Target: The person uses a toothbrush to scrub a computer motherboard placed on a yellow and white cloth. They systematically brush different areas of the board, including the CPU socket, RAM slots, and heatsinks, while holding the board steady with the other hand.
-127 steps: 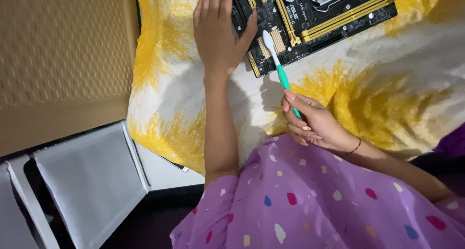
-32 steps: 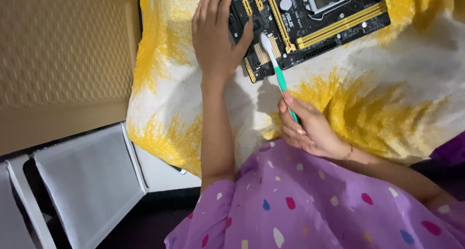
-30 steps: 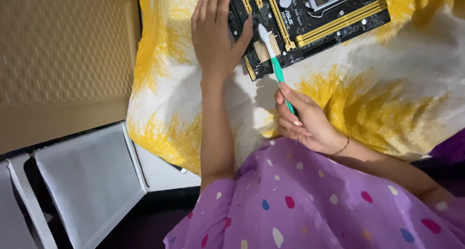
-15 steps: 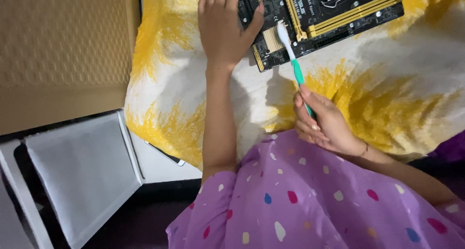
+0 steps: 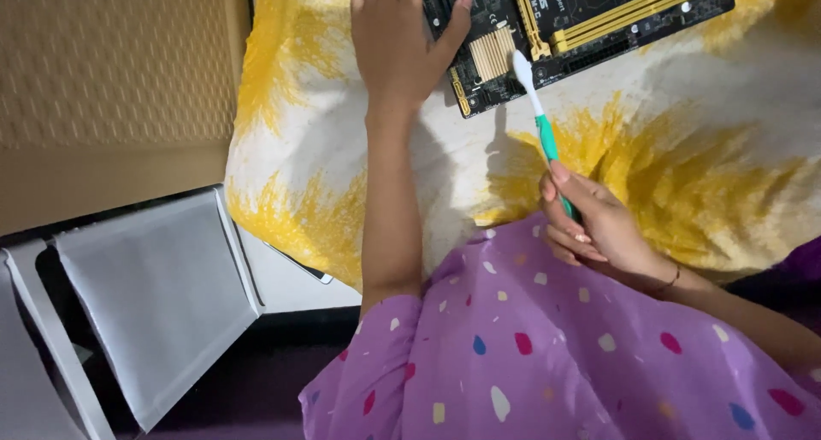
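Black rectangular circuit board (image 5: 590,21) w/ yellow slot strips & a pale gold ribbed heatsink, at top edge of the cloth. White cloth w/ yellow tie-dye bursts (image 5: 701,149) under it. Plastic toothbrush (image 5: 539,119): white head & neck, teal-green handle. Purple sleeve fabric (image 5: 547,354) w/ scattered spots: white, pink, blue, yellow. Tan dimpled cardboard panel (image 5: 111,72) left of cloth; grey-white flat panels (image 5: 154,295) by its lower left corner.

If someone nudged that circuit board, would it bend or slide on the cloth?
The board looks flat and rigid, so it probably wouldn't bend. The cloth is soft and wrinkled, so the board might drag it along. The left hand pressing its edge likely keeps it steady.
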